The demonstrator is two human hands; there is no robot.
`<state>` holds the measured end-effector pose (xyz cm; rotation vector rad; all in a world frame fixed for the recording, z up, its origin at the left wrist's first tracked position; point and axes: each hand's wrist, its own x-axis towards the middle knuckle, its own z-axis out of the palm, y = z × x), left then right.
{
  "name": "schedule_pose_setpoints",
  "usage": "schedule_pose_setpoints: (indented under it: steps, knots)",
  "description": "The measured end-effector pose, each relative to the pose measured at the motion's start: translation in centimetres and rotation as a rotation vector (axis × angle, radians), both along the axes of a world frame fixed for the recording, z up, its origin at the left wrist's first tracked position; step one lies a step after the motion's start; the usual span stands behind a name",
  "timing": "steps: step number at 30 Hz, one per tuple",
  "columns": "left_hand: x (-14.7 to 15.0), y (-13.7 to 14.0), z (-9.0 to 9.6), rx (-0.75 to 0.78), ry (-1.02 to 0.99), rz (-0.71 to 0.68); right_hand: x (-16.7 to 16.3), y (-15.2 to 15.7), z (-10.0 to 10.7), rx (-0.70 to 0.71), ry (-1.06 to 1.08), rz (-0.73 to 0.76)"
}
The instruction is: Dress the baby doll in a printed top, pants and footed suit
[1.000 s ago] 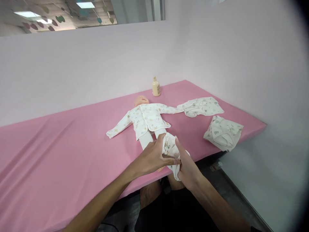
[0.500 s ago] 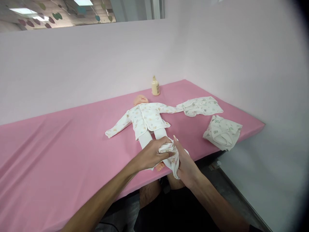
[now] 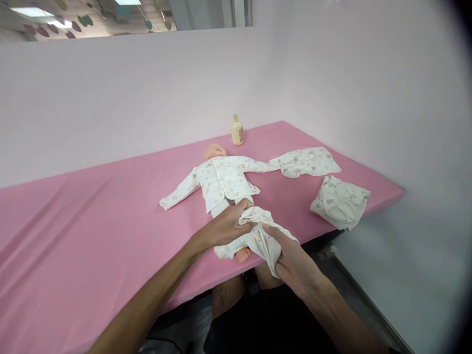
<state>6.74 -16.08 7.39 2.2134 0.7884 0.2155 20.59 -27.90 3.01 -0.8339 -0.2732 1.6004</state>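
A baby doll [image 3: 214, 151] lies on its back, wearing a white printed jacket [image 3: 224, 179] with both sleeves spread. Around its lower legs are white printed baby pants [image 3: 263, 241], bunched up, with one bare foot [image 3: 243, 254] showing below. My left hand [image 3: 230, 223] is closed on the bunched fabric over the doll's leg. My right hand [image 3: 291, 258] grips the pants from the right side, its thumb on top and the fingers partly hidden by the cloth. The doll's other foot is hidden.
A pump bottle [image 3: 238, 132] stands near the wall behind the doll's head. To the right lie a printed baby garment [image 3: 309, 162] and a folded one [image 3: 341, 202] near the edge. A pink sheet [image 3: 73, 236] covers the table, with walls behind and at right.
My right hand has shifted a little right and down, spreading the pants fabric wider. My left hand has moved slightly up and left, still on the cloth.
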Motion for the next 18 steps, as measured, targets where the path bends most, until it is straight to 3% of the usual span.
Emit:
schedule_pose_setpoints:
  steps: [6,11,14,18]
  knots:
    - [-0.5,0.9,-0.6,0.122,0.056,0.07,0.3,-3.5,0.4,0.18,-0.241,0.059]
    - [-0.7,1.2,-1.1,0.211,0.079,0.067,-0.1,-6.3,-2.3,0.141,-0.734,0.045]
    - [-0.6,1.1,-1.0,0.292,0.114,0.031,-1.3,-7.1,-3.9,0.233,-0.866,0.019]
    - [-0.6,0.7,-0.7,0.348,0.19,0.05,-2.7,-7.2,-4.9,0.355,-1.038,-0.151]
